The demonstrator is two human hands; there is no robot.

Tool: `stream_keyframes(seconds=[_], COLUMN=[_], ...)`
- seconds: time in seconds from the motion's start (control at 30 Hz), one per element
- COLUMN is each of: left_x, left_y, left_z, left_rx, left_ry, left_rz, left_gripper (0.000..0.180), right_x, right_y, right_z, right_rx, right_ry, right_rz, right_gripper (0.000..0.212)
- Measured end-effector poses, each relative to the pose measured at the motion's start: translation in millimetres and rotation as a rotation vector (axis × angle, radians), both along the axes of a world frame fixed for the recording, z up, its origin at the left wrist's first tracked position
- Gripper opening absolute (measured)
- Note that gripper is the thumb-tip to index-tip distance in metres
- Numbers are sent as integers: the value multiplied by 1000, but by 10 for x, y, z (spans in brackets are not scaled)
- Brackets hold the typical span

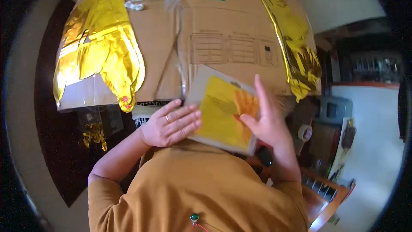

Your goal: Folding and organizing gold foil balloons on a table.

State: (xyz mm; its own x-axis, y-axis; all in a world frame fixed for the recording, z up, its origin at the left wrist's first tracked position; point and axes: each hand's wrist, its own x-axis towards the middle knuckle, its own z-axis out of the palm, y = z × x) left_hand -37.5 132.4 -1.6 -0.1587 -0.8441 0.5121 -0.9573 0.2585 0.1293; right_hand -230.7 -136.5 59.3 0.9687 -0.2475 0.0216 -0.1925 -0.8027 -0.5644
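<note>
A flat, clear-edged packet with a shiny yellow sheet inside lies tilted between my hands, over the near edge of the cardboard and just in front of my body. My left hand, with a ring on one finger, rests its outstretched fingers against the packet's left edge. At the opposite edge, my right hand is slightly blurred. Its fingers stretch upward, and the thumb reaches over the packet's face. An orange reflection of that hand shows on the glossy surface. Neither hand's fingers are wrapped round anything.
Flattened cardboard covers the work surface. Gold foil balloons spread over its left side, beside white coiled bundles. More folded gold foil hangs over the right side. A tape roll and grey plastic stool stand right.
</note>
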Motion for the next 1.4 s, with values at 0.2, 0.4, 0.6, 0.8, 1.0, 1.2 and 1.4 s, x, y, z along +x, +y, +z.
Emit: stream_keyframes(seconds=[0.2,0.4,0.6,0.8,1.0,1.2,1.4], left_x=[-317,-528,-519,33,680,946,1046], left_y=[-600,-794,-904,-412,394,663,685], left_z=[211,74,49,185,538,198,193], left_rx=[-35,-4,26,-95,-4,25,16], left_ry=[-43,9,62,186,125,361,389], left_rz=[-334,-478,-371,-136,815,1007,953], left_gripper=[41,39,37,29,28,26,20], right_x=[-694,-1336,-1321,-3478,-2574,-2028,-531], right_y=[-775,-778,-1047,-2363,-2431,-2158,-814], right_z=[-240,-517,-918,-2502,-3730,-3959,-1725], right_rx=[885,1445,624,-721,-576,-624,39], right_ry=[604,511,799,937,738,992,840], right_rz=[-107,-175,9,-340,-527,-622,80], right_gripper=[45,64,50,20,29,31,25])
